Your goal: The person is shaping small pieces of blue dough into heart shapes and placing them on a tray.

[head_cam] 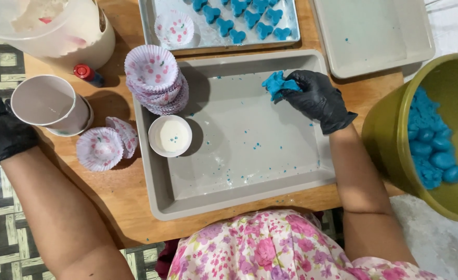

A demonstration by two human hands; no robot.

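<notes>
My right hand [318, 99], in a black glove, holds a lump of blue dough [276, 83] over the far side of a grey tray [249, 181]. My left hand [1, 132], also gloved in black, rests off the table's left edge beside a pale plastic cup [50, 103]; its fingers are partly out of view. A small white bowl [171, 136] of white liquid sits at the tray's left edge. An olive bowl [395, 135] at the right holds several blue dough balls [434, 145].
A stack of spotted paper cupcake liners [153, 72] stands at the tray's far left corner, with loose liners [101, 148] beside it. Behind, a metal tray [151, 28] carries blue shaped pieces [239, 18]. Another grey tray [374, 36], a large tub [57, 31] and a small red-capped bottle [87, 73] are at the back.
</notes>
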